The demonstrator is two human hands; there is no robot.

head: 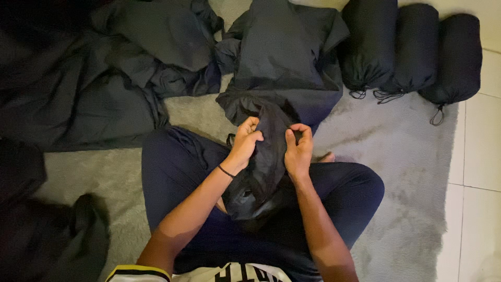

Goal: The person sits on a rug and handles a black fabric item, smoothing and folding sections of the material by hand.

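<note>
I sit cross-legged in dark trousers on a grey rug [402,156]. My left hand [245,143] and my right hand [298,149] both grip a dark, shiny fabric piece [269,151] that hangs between them into my lap. Its upper part runs on into a larger black fabric sheet [284,62] spread on the rug in front of me. A thin black band circles my left wrist. The bunched lower end of the fabric rests between my forearms, partly hidden by them.
Three stuffed black drawstring bags [412,49] lie side by side at the top right. A heap of loose dark grey fabric [104,73] covers the top left. More dark cloth [47,230] lies at the bottom left. Pale floor tiles [477,172] border the rug's right side.
</note>
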